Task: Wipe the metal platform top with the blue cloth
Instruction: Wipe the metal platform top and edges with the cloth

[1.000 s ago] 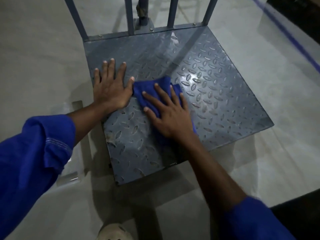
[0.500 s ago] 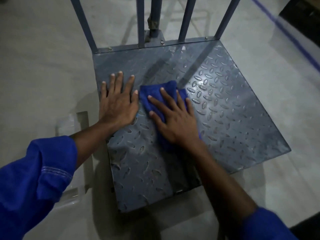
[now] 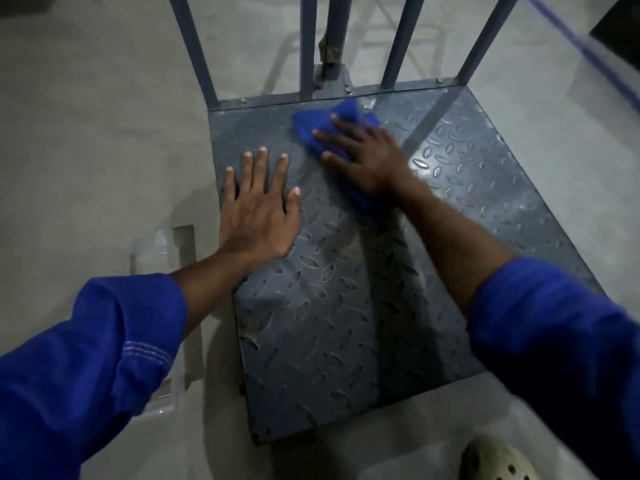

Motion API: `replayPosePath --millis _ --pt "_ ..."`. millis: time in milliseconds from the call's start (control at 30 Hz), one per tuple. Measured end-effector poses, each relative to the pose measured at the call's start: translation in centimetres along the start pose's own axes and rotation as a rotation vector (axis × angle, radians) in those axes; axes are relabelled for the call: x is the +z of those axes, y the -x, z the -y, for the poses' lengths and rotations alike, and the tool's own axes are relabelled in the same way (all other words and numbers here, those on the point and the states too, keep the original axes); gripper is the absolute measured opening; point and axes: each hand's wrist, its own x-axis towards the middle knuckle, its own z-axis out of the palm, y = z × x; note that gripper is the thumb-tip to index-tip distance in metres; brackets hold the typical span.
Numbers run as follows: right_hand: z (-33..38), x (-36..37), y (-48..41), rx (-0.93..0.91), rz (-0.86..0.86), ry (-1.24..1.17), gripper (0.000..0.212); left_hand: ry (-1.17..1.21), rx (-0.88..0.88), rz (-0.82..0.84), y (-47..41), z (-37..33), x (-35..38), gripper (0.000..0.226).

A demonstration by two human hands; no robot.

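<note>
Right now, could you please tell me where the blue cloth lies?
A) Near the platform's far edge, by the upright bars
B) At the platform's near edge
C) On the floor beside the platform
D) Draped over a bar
A: the right hand presses the blue cloth flat on the metal platform, close to its far edge, just in front of the upright bars.
</note>
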Motion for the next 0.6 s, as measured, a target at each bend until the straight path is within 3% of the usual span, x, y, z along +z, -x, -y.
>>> replayPosePath --millis 67,133,233,300,433,533,600 --pt "-3.4 -1.1 -0.9 0.135 -0.070 0.021 0.073 0.007 0.001 0.031 0.2 0.0 -0.2 0.067" --pt "-4.7 -0.9 -0.6 0.379 -0.138 -0.037 0.066 0.017 0.005 0.047 0.9 0.0 -0.2 0.068" --pt "-1.2 -0.1 -0.2 0.542 -0.154 -0.121 0.060 0.030 0.009 0.050 3.2 -0.5 0.1 0.073" --pt "2.9 0.6 -0.8 0.429 -0.153 -0.099 0.059 0.015 0.011 0.061 5.1 -0.9 0.2 0.080" --pt "11.6 2.1 -2.4 -0.056 -0.040 -0.036 0.054 0.035 0.052 0.086 8.1 -1.0 -0.1 0.084" --pt "11.3 1.6 -3.2 -0.319 0.099 -0.036 0.051 0.030 0.097 0.059 10.4 -0.1 0.0 0.086" --pt "8.2 0.7 -2.5 -0.381 0.131 -0.053 0.053 0.035 0.124 0.068 11.5 0.5 0.2 0.087"
